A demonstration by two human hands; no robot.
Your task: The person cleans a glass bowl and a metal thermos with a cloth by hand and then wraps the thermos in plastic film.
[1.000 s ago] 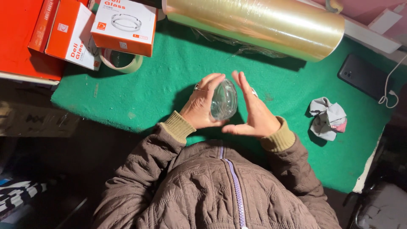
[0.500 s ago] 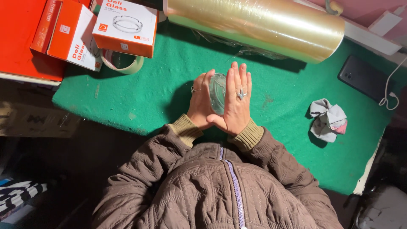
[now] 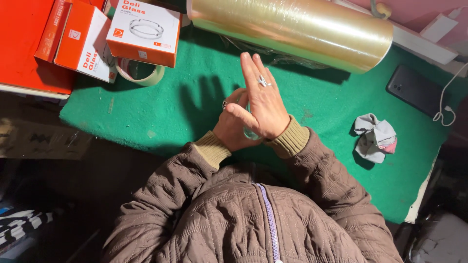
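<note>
Glass bowl (image 3: 249, 132), mostly hidden, sits pressed between my palms: my left hand (image 3: 234, 127) cups it from below, my right hand (image 3: 265, 104) lies flat over it, fingers straight. Under them is the green desk (image 3: 146, 122). Right of my hands lies a crumpled cloth (image 3: 375, 138); beyond my fingertips, a roll of clear film (image 3: 292, 29).

I see a brown quilted puffer jacket with wavy stitched seams across the chest and both sleeves. A pale lilac zipper runs straight down the middle of the front. Each sleeve ends in a ribbed knit cuff of olive-tan colour, snug at the wrist. My right hand (image 3: 263, 104) wears a silver ring on one finger, catching the light. My left hand (image 3: 234, 127) also carries a small dark ring on a finger.
</note>
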